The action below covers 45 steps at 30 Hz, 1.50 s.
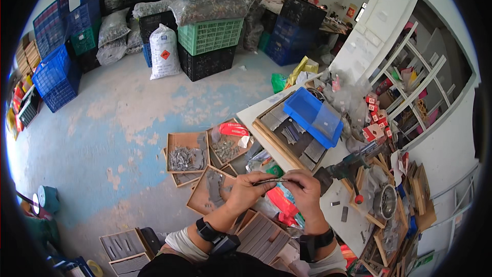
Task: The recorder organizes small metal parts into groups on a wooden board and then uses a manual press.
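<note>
In front of me, at the table's near edge, a thin, narrow metal strip [280, 180] spans the gap between my hands. My left hand [252, 189] pinches one end of it, and my right hand [306, 189] has the other end between thumb and fingers. Fingers hide most of the strip. Right of my right hand stands a dark green machine [342, 168] with a red ball knob [359, 199]. Two small grey metal pieces lie on the white table [333, 222] near it, one of them a short flat bar [344, 214].
Beyond my hands, a blue plastic tray [312, 115] rests on a wooden tray [271, 132] holding grey strips. Wooden boxes of metal parts [186, 155] stand lower left. A metal bowl [388, 201] sits right among wooden frames. Stacked crates [210, 36] and sacks line the far wall.
</note>
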{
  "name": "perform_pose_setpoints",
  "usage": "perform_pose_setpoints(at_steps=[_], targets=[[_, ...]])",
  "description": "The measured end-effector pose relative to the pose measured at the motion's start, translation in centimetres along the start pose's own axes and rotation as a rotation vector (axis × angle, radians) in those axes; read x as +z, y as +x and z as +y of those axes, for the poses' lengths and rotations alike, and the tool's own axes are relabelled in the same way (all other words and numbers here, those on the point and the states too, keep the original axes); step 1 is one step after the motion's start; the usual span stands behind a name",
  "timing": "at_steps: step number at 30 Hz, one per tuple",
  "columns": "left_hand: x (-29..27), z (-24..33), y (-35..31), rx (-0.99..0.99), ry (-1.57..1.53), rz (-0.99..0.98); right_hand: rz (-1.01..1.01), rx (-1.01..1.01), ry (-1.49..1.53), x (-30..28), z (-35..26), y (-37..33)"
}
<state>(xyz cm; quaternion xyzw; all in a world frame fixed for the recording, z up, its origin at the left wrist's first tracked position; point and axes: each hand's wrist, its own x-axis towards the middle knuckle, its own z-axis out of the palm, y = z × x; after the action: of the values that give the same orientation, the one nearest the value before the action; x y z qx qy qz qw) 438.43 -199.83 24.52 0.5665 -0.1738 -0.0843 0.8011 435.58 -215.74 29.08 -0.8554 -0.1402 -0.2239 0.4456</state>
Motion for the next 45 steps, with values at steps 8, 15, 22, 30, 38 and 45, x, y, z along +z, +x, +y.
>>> perform_pose_setpoints(at_steps=[8,15,22,30,38,45], targets=[[0.2,-1.6,1.0,-0.749,-0.671,-0.203,-0.135,0.787,0.61,-2.0,1.6,-1.0],[1.8,-3.8,1.4,-0.954,-0.977,-0.296,-0.1,0.907,0.657,-3.8,2.2,-1.5],[2.3,-4.8,1.5,-0.942,-0.982,-0.31,-0.08,0.902,0.614,-4.1,2.3,-1.7],[3.8,-6.6,2.2,-0.857,-0.642,-0.359,-0.06,0.833,0.571,-4.8,5.0,-4.4],[9.7,-15.5,8.7,-0.513,0.272,-0.603,0.26,0.91,0.303,-5.5,16.2,-11.6],[18.0,-28.2,16.0,0.174,0.56,-0.793,0.544,0.805,-0.096,-8.7,29.4,-15.1]])
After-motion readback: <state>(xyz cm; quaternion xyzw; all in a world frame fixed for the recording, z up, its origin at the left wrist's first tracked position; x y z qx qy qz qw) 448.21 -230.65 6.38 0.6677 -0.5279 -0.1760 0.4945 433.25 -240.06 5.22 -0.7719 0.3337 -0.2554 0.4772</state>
